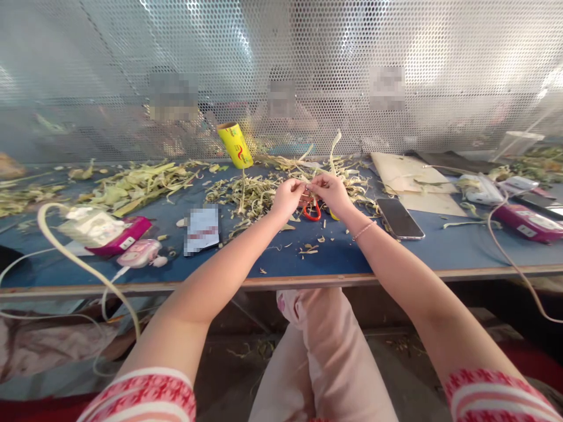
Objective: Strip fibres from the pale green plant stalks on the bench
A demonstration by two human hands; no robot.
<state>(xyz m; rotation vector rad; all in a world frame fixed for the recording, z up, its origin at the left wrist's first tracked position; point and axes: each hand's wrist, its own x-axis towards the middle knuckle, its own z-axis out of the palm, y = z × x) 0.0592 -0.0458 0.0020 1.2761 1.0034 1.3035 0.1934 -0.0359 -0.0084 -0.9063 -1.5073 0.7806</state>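
My left hand [289, 197] and my right hand [331, 192] meet above the blue table, fingertips pinched close together. A pale, dried plant strip seems to run between them, though the fingers partly cover it. Just below the hands lies an orange-red loop, like a scissors handle [312, 219]; its other parts are hidden. Around and behind the hands spreads a pile of shredded, pale green-yellow plant strips [259, 190]. One longer curled strip [334, 143] sticks up behind my right hand.
A yellow cardboard tube [236, 146] leans on a thin stalk behind the pile. Phones [400, 218] [203, 230] lie on both sides. Cables and a magenta power strip [528, 223] are at right, another strip [118, 237] at left. A perforated metal panel [308, 58] closes the back.
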